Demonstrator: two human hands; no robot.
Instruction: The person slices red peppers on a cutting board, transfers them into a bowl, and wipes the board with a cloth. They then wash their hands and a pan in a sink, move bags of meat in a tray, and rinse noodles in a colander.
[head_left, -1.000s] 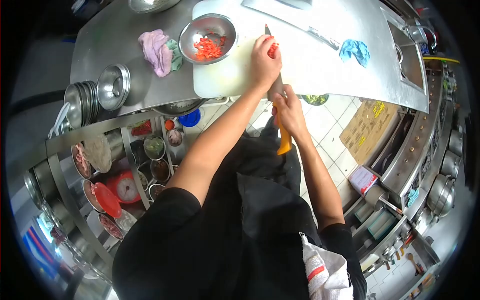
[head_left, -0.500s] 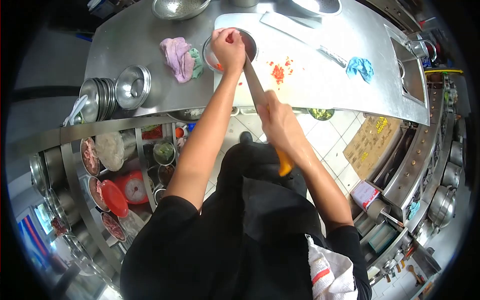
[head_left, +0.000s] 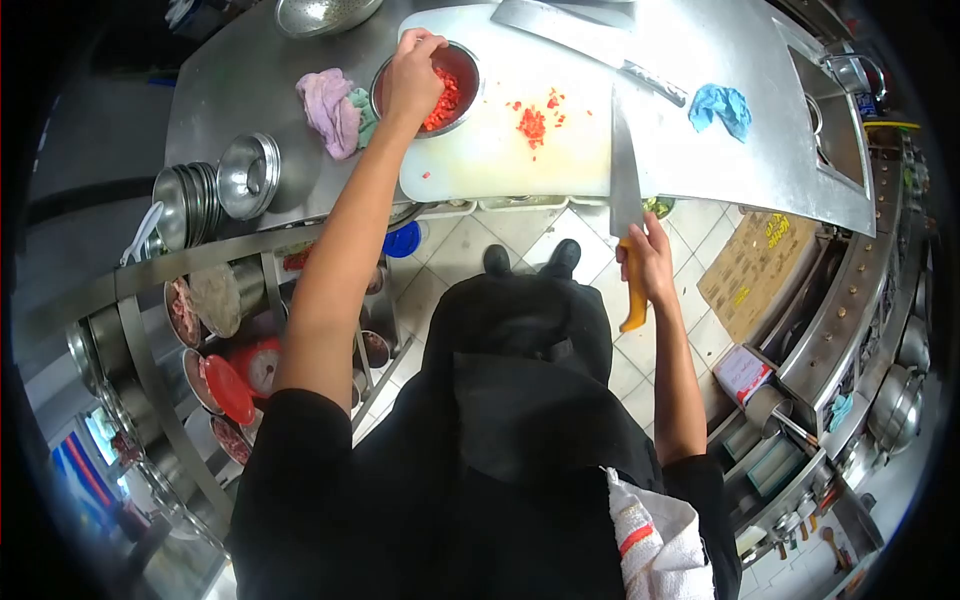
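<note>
At the left end of the steel table (head_left: 300,188) in front of you, a row of nested metal bowls (head_left: 185,205) stands on edge, with a smaller group of shallow bowls (head_left: 248,176) just beside it; farther right lie a purple cloth (head_left: 330,110) and a green cloth (head_left: 362,114), touching; next comes your left hand (head_left: 416,78), fingers curled over the left part of a metal mixing bowl (head_left: 468,72), though whether they grip its rim or any food cannot be told; chopped red pieces (head_left: 441,108) lie inside that bowl, which overlaps the left edge of the white cutting board (head_left: 480,172); more red bits (head_left: 532,126) sit in a loose pile mid-board, with one stray near the front left corner; beyond them a broad-bladed knife (head_left: 555,33) lies slanted; your right hand (head_left: 650,262) grasps the yellow handle (head_left: 635,295) of another knife (head_left: 625,175), its blade pointing away from you across the board's near edge; right of it rest a crumpled blue cloth (head_left: 719,110) and, farthest over, a sink (head_left: 835,135).
</note>
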